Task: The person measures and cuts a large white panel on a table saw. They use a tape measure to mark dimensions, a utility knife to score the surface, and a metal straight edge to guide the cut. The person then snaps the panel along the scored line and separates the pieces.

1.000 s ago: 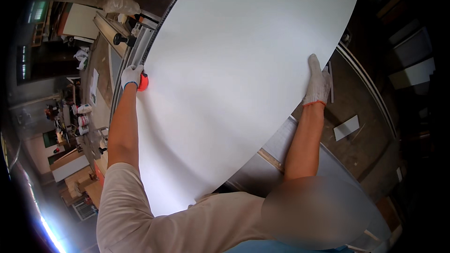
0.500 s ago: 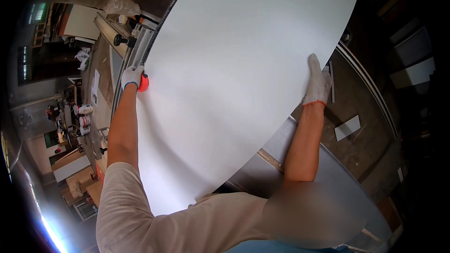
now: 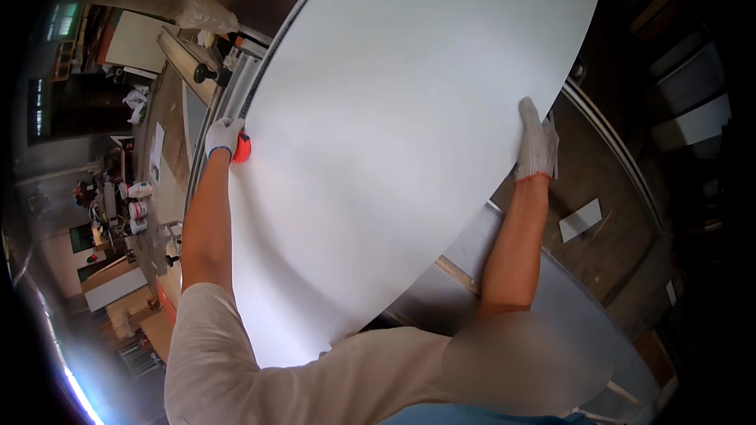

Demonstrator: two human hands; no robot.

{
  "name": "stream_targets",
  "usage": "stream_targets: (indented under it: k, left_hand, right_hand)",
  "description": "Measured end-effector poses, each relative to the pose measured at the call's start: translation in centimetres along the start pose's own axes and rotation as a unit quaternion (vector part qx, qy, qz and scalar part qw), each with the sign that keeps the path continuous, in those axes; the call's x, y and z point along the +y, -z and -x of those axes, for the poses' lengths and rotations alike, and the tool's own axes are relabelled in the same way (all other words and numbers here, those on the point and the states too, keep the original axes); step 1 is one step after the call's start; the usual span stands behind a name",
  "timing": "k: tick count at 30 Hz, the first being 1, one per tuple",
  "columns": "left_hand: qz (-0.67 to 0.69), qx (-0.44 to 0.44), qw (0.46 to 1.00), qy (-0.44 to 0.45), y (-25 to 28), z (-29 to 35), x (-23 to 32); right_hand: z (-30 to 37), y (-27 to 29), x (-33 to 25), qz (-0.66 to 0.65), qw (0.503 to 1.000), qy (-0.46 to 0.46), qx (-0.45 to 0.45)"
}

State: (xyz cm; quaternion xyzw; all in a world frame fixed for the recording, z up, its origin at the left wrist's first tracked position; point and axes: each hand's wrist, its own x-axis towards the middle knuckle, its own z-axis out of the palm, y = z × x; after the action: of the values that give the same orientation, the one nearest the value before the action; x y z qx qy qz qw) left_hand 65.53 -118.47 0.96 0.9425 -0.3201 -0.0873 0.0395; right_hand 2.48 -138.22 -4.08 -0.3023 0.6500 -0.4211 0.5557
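A large white panel (image 3: 409,126) fills the middle of the view, its far end beyond the top edge. At its left edge my left hand (image 3: 224,136), in a pale knit glove with a blue cuff, is closed on a red-orange rounded thing (image 3: 242,148) that shows beside the palm and lies against the panel. The kind of this thing I cannot make out. My right hand (image 3: 538,142), gloved with an orange cuff, grips the panel's right edge, thumb lying on top and the other fingers mostly hidden beyond the edge.
A metal rail (image 3: 240,86) with a black knob (image 3: 206,74) runs along the panel's left side. Beneath, a grey surface (image 3: 567,291) shows at lower right. A small white offcut (image 3: 580,220) lies on the brown surface at right. Buckets (image 3: 138,211) and boards stand at far left.
The whole view has shifted slightly. Both hands keep their places on the panel's edges, and the right hand's grip looks the same.
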Motion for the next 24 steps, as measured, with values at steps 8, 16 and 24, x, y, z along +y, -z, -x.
stream_targets:
  k: [8,16,24]
  left_hand:
    - [0.001,-0.011,0.998,-0.063,2.9,5.7,3.3]
    - [0.18,-0.15,0.967,-0.097,1.5,10.9,5.2]
    - [0.462,-0.445,0.763,-0.081,-1.9,36.4,12.1]
  right_hand:
    - [0.0,1.6,0.3,0.132,0.99,0.058,-0.006]
    - [13.2,13.8,0.7,0.089,0.985,0.111,0.097]
    - [30.8,14.9,3.7,0.078,0.98,0.019,-0.181]
